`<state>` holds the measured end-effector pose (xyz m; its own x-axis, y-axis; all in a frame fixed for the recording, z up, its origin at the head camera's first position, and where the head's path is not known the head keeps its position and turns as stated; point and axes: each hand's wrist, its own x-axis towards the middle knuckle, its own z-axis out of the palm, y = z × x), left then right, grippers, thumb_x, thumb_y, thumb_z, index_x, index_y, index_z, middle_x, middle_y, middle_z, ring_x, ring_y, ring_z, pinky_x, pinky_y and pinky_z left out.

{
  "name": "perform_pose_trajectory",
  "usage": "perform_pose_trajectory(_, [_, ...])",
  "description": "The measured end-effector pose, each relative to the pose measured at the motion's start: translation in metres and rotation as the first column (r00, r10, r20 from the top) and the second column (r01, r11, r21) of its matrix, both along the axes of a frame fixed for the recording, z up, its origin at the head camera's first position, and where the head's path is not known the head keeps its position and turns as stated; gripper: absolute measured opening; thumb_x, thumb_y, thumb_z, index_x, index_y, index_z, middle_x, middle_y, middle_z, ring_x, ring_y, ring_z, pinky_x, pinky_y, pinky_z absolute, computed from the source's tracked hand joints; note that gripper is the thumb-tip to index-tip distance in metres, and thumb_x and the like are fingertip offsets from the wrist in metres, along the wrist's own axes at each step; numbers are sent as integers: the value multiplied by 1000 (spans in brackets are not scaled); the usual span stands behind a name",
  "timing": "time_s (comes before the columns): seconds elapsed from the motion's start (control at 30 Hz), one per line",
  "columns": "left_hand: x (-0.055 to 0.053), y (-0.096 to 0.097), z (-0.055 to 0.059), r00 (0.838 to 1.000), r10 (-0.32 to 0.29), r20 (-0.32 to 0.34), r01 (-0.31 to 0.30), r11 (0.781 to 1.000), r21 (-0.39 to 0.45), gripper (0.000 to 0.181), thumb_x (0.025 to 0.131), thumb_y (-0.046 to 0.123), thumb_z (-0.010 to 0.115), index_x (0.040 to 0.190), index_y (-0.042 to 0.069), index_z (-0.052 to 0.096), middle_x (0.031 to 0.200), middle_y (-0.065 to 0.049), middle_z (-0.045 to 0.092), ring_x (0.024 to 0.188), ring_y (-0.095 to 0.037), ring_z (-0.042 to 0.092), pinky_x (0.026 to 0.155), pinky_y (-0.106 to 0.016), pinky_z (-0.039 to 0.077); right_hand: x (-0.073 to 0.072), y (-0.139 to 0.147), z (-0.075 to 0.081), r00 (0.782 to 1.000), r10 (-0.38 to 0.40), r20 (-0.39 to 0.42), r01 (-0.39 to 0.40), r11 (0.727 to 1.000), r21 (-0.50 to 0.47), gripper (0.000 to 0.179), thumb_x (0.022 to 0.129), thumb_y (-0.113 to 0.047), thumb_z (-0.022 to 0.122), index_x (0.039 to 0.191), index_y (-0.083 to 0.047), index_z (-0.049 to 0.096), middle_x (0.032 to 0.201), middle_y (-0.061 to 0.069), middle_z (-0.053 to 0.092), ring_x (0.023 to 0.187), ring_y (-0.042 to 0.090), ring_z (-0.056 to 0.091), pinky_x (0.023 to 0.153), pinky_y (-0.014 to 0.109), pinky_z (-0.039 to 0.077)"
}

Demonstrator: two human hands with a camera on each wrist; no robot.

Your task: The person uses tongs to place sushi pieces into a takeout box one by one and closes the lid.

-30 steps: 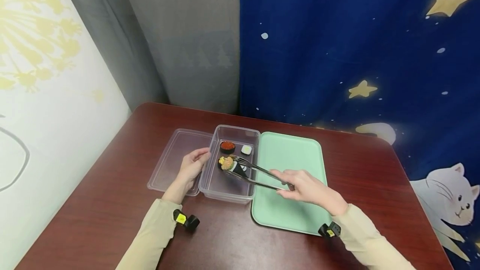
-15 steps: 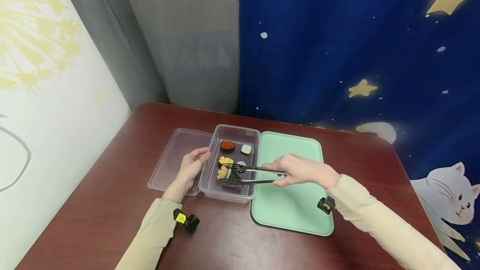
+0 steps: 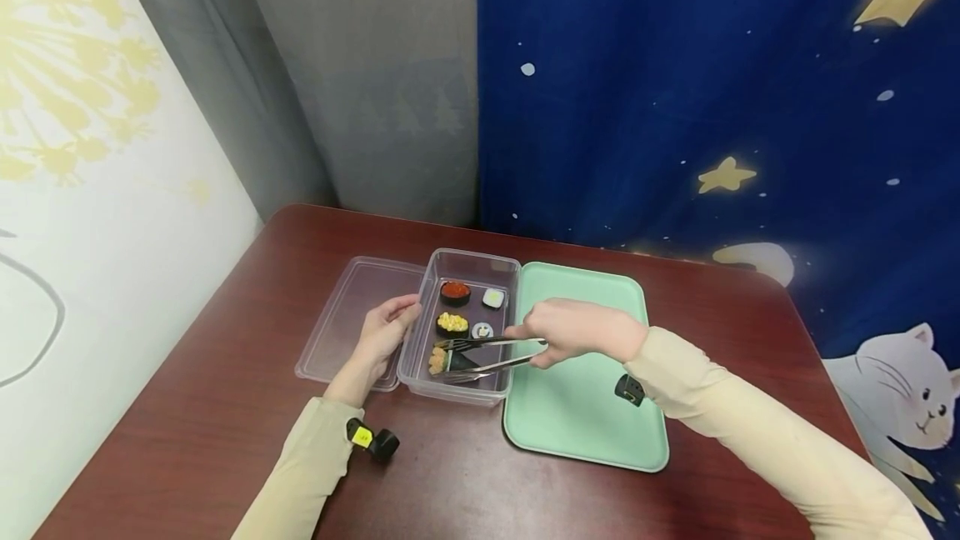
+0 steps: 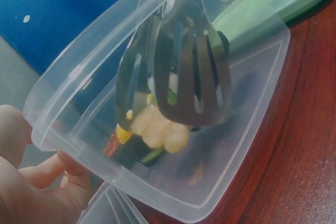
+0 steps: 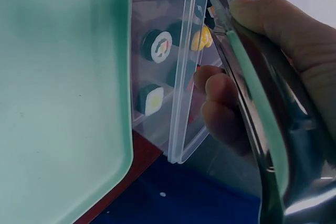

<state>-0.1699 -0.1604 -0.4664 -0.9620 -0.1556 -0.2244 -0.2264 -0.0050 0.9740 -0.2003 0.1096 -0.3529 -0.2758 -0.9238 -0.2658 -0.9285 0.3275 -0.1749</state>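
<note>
My right hand (image 3: 577, 330) grips metal tongs (image 3: 504, 364), with the slotted heads lowered into a clear plastic container (image 3: 459, 394). Between the heads lies a sushi hand roll (image 3: 438, 361), a dark cone with a tan topping, near the container's front end. In the left wrist view the tongs (image 4: 191, 82) partly hide the hand roll (image 4: 163, 132); firm contact cannot be told. My left hand (image 3: 386, 330) holds the container's left rim. Behind the hand roll sit a corn-topped sushi (image 3: 452, 323), a round sushi roll (image 3: 482, 330), a red roe sushi (image 3: 454, 292) and a squarish roll (image 3: 492, 298).
A pale green tray (image 3: 592, 415) stands right against the container, under my right hand. To the left, a clear lid (image 3: 330, 332) lies flat, partly beneath my left forearm. The wooden table (image 3: 450, 473) meets curtains at its back edge.
The hand roll has come down from above the corn-topped sushi to the container's near end, moved with the tongs. My right hand has shifted left and slightly up; my left hand stays put.
</note>
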Motion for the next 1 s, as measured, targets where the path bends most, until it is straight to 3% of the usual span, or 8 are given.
perform_pose_trajectory(0.4, [0,-1,1,1000,-10,8,9,1000,14,35,95,12,54,126,-6,53,119,-25,57,87,-17,60,75,-27,49,-2,-8,2,998,-56,8,56,997,58,49,80,-22,71,125,-5,60,115,4,66,55,4,45,62,23,45])
perform_pose_trajectory(0.53, [0,-1,1,1000,-12,11,12,1000,19,35,95,11,53,126,-6,53,118,-25,57,86,-17,60,75,-28,49,-2,-2,4,998,-54,45,54,999,6,50,80,-20,70,125,-3,59,113,6,66,57,2,48,62,22,46])
perform_pose_trajectory(0.67, [0,0,1,1000,-10,9,10,1000,21,35,95,10,54,125,-7,53,117,-24,57,86,-17,60,74,-27,50,-1,12,4,996,-67,58,73,991,-115,52,80,-20,71,125,1,58,97,6,69,59,3,49,60,21,44])
perform_pose_trajectory(0.83, [0,-1,1,1000,-6,4,6,1000,24,35,94,11,55,125,-6,53,117,-25,57,85,-16,60,73,-26,49,4,33,-4,990,-134,48,142,951,-273,57,79,-25,73,127,2,55,84,1,63,54,1,43,55,19,42])
perform_pose_trajectory(0.93, [1,-1,1,1000,-9,4,9,1000,24,36,95,12,55,126,-6,53,119,-25,57,86,-16,60,74,-26,49,11,45,-14,976,-209,58,216,905,-367,61,79,-28,73,129,1,53,78,-3,58,53,-2,41,53,19,40])
perform_pose_trajectory(1.0, [2,-2,1,1000,-12,4,12,1000,18,37,95,13,55,127,-6,53,120,-25,56,87,-16,59,75,-26,49,18,53,-22,959,-270,80,278,858,-433,61,79,-28,73,130,1,52,76,-6,54,54,-3,41,51,18,39])
